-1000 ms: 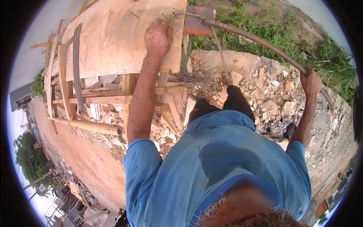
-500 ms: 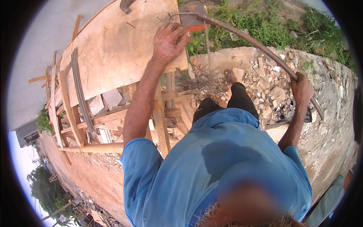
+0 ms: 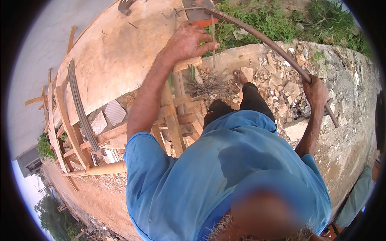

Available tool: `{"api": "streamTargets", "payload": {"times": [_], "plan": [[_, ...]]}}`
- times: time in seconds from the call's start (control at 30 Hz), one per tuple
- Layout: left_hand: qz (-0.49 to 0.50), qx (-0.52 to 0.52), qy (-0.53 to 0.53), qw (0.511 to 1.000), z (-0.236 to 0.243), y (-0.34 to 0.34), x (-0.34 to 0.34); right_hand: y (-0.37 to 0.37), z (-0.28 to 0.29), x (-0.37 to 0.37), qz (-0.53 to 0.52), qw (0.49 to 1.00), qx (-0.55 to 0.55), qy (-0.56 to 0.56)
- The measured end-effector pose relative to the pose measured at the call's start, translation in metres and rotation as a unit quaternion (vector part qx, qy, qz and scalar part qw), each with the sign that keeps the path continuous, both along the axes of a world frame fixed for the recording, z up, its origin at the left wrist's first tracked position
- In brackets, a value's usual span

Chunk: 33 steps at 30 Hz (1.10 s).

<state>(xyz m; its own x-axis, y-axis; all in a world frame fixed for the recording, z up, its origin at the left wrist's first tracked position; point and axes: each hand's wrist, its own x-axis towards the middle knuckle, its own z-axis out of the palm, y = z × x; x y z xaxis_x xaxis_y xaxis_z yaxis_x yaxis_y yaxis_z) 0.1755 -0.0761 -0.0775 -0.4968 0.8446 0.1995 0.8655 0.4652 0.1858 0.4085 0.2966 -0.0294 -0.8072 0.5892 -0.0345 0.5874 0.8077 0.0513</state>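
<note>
My right hand (image 3: 315,93) is closed around a long, rusty metal bar (image 3: 267,40), near its lower end. The bar slants up and left to the board's far right corner, where its tip meets a thin metal rod (image 3: 213,42) that hangs down past the edge. My left hand (image 3: 189,44) is over the right edge of the wooden board (image 3: 116,60), fingers and thumb apart, close to the thin rod. Whether the fingers touch the rod is unclear. A metal plate (image 3: 199,14) and an orange-red piece (image 3: 206,22) are just beyond the fingers.
Short metal pins (image 3: 132,25) stick up from the board. A dark curved metal tool (image 3: 125,6) rests at its far edge. A bundle of thin rods (image 3: 78,104) leans at the left by wooden framing (image 3: 72,128). Broken rubble (image 3: 281,80) covers the ground at right.
My left hand has shifted right and a little lower, and its thumb now stretches out farther. The bar, with my right hand still around it, has moved slightly left in the picture.
</note>
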Motion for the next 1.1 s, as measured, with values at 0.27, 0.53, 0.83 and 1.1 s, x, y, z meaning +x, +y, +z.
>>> {"api": "streamTargets", "payload": {"times": [0.27,0.53,0.83,1.1], "plan": [[-0.009,0.021,-0.115,0.993,0.001,0.001,-0.009,-0.005,0.003,0.003,-0.007,1.0,-0.023,0.001],[0.072,-0.009,-0.194,0.978,0.003,0.0,-0.006,-0.036,0.003,0.03,-0.019,0.999,-0.037,0.004],[0.098,0.191,-0.076,0.974,0.008,0.0,0.007,-0.01,0.003,-0.038,0.122,0.935,-0.325,-0.068],[0.429,0.121,0.169,0.879,-0.002,-0.015,0.004,-0.068,-0.051,-0.13,0.214,0.918,-0.332,0.037]]}}
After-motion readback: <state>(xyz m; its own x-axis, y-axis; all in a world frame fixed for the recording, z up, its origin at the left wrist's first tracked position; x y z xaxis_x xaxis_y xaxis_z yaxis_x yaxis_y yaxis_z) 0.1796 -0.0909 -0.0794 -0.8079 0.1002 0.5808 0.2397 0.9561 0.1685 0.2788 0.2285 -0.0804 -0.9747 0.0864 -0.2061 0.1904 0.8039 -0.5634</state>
